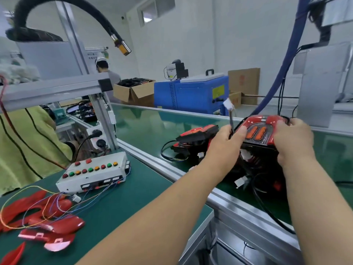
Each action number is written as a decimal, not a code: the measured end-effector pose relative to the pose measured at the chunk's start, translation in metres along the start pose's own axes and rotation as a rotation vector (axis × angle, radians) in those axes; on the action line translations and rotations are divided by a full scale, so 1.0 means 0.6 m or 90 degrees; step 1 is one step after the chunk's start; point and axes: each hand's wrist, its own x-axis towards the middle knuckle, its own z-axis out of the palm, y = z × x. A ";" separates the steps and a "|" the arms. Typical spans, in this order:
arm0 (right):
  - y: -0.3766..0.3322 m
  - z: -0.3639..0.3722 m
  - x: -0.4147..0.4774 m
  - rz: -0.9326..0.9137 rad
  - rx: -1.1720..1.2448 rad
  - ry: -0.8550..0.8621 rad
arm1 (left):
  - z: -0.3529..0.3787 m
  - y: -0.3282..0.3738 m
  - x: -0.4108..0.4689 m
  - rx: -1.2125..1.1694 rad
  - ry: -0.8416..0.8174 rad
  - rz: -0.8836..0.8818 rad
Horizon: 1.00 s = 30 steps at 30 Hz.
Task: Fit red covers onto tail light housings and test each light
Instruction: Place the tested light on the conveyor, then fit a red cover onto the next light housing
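With your left hand [225, 144] and right hand [294, 138] both clasped round the red-covered tail light [257, 131] over the near edge of the conveyor belt [149, 127], pinch its lead [231, 122] upright so the white connector [228, 104] reaches the test box [91, 175] untangled.

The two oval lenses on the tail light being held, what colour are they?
The lenses are orange, seen best in the head view.
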 end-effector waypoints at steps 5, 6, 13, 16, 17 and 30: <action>0.002 -0.012 -0.008 -0.174 -0.345 -0.046 | 0.007 0.012 -0.002 0.110 -0.012 0.036; -0.001 -0.013 -0.012 -0.180 -0.375 -0.074 | 0.008 0.013 -0.003 0.132 -0.018 0.044; -0.002 -0.017 -0.009 -0.204 -0.437 -0.094 | -0.008 0.004 -0.016 0.181 -0.006 0.068; -0.003 -0.014 -0.014 -0.231 -0.451 -0.041 | -0.024 -0.014 -0.025 0.182 0.025 0.070; -0.005 -0.012 -0.017 -0.243 -0.455 -0.029 | -0.031 -0.021 -0.028 0.174 0.036 0.072; -0.066 0.095 -0.178 -0.522 -0.249 -0.082 | -0.254 -0.055 -0.182 0.146 0.239 0.054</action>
